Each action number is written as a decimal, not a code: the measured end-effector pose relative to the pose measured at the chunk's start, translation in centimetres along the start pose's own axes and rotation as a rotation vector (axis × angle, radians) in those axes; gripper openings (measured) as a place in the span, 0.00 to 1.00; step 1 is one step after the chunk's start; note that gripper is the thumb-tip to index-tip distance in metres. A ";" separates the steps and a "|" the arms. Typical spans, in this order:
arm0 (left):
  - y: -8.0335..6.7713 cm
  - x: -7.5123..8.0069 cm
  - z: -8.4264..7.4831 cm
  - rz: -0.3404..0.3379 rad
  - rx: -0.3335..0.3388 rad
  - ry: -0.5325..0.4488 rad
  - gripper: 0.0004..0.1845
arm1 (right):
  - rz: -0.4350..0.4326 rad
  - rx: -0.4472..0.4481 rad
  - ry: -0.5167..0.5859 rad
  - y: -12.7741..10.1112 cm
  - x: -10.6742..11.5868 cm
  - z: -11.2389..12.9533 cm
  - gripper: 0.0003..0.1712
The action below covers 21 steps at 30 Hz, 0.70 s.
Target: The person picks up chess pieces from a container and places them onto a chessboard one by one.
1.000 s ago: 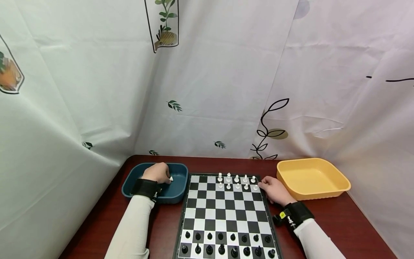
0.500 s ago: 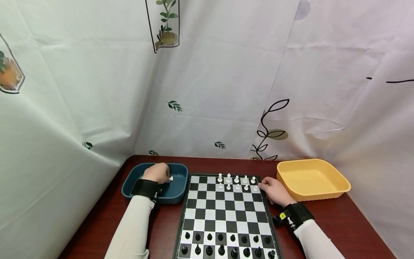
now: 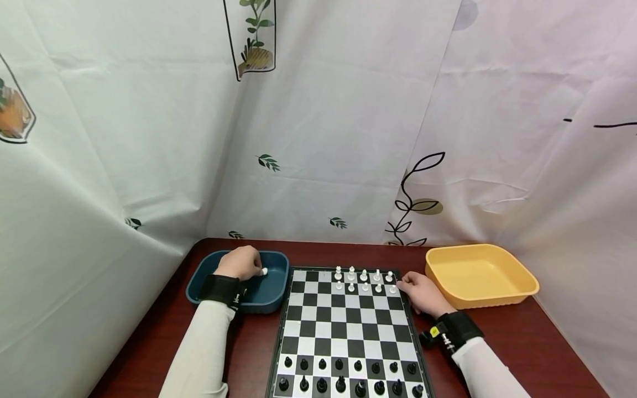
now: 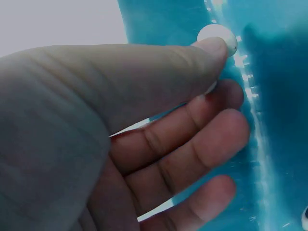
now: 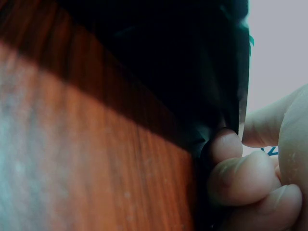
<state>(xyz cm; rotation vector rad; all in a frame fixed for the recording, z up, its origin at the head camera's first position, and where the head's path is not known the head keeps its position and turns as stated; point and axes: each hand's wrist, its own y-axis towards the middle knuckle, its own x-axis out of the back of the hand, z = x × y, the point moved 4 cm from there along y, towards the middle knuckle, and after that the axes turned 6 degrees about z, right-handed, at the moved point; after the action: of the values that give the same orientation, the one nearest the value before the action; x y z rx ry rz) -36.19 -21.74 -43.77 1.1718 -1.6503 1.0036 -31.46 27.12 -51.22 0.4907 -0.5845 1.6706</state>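
Note:
Over the blue bin [image 3: 271,301] at the left, my left hand [image 3: 240,263] pinches a white chess piece [image 3: 265,271]. In the left wrist view the rounded white end of that chess piece [image 4: 217,34] sticks out past the thumb [image 4: 159,67]; the thumb and fingers hide the rest. My right hand [image 3: 425,293] grips the right edge of the chessboard [image 3: 345,315] near its far corner. The right wrist view has its fingers [image 5: 245,178] curled under the dark board edge [image 5: 192,62]. White pieces [image 3: 364,275] stand in two rows on the board's far right.
Two rows of black pieces [image 3: 340,382] stand along the board's near side. To the right of the board sits a yellow bin [image 3: 483,276]. The dark red table [image 3: 537,342] ends at a white patterned curtain [image 3: 318,121] at the back and sides.
My left hand has risen slightly and shifted a little within the blue bin, with the white piece in its fingers. The right hand has stayed at the board's edge.

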 end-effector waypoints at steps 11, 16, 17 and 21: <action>-0.8 1.5 -0.6 -0.070 -0.054 -0.020 0.09 | 0.004 0.003 0.016 -0.1 -0.1 0.1 0.10; -1.2 2.1 -1.2 -0.102 -0.113 -0.033 0.09 | 0.002 0.011 0.014 -0.1 -0.1 0.1 0.10; -1.3 2.2 -1.4 -0.112 -0.125 -0.032 0.09 | 0.001 0.011 0.013 -0.1 -0.1 0.1 0.10; -1.6 2.8 -2.2 -0.159 -0.168 -0.018 0.07 | 0.000 0.007 0.016 -0.1 -0.1 0.0 0.10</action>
<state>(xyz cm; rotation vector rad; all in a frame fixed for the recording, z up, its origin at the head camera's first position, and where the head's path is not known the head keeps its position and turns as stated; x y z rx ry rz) -34.79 -20.89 -40.21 1.1806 -1.5951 0.7423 -31.37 27.03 -51.24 0.4821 -0.5668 1.6754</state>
